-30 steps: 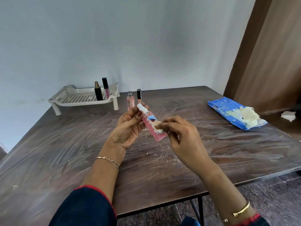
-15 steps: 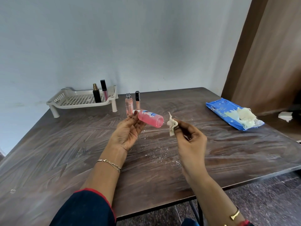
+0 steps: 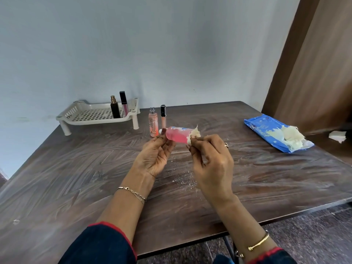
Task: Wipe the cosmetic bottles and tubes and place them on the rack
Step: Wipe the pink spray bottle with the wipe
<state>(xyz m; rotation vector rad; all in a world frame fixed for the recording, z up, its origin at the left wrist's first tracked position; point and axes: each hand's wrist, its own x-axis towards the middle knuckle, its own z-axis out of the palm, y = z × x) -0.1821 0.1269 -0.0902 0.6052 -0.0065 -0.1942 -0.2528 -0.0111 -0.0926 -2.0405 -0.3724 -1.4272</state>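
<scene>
My left hand (image 3: 154,157) grips the capped end of a pink bottle (image 3: 176,135), held on its side above the table. My right hand (image 3: 211,162) pinches a crumpled white wipe (image 3: 194,135) against the bottle's base. A white slotted rack (image 3: 95,115) stands at the back left of the table, bearing a black bottle with a gold top (image 3: 115,109) and a pink lip-gloss tube with a black cap (image 3: 124,103). A peach spray bottle (image 3: 153,122) and a peach tube with a black cap (image 3: 163,116) stand upright on the table beside the rack.
A blue wipe pack (image 3: 266,128) lies open at the right with white wipes (image 3: 289,136) bunched out of it. White crumbs speckle the dark wooden table (image 3: 76,178) under my hands. A wooden panel (image 3: 314,73) rises at the right; the table's front edge is near.
The bottle turned from slanted to lying sideways in my left hand. My right hand drew the wipe off it, then brought it back onto the bottle's base.
</scene>
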